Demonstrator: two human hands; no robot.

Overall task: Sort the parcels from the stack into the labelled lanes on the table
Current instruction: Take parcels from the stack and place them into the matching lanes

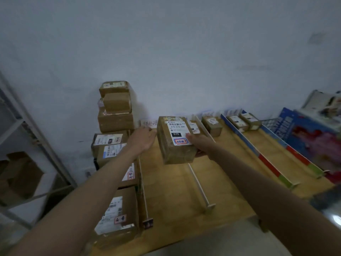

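Nearest my view, at the lower left, taped cardboard boxes with shipping labels lie along the bench (184, 191) edge, part of the stack of parcels (115, 111) that climbs toward the grey wall. Both my bare forearms reach forward over the wooden bench. My right hand (200, 143) grips the brown parcel (176, 139) from its right side and underneath, thumb on the white label marked 070, holding it raised above the nearest lanes. My left hand (143, 138) is open, fingers spread, just beside the parcel's left face; I cannot tell whether it touches. White dividers (198, 185) run away from me, splitting the bench into lanes. Farther right, a blue-edged rail (258, 154) bounds lanes where three small parcels (212, 125) already sit at the far end. Handwritten lane labels (148, 123) stand against the wall, too blurred to read. To do this well, I should steady the parcel with both hands, match its label to a lane tag, then set it flat between dividers.
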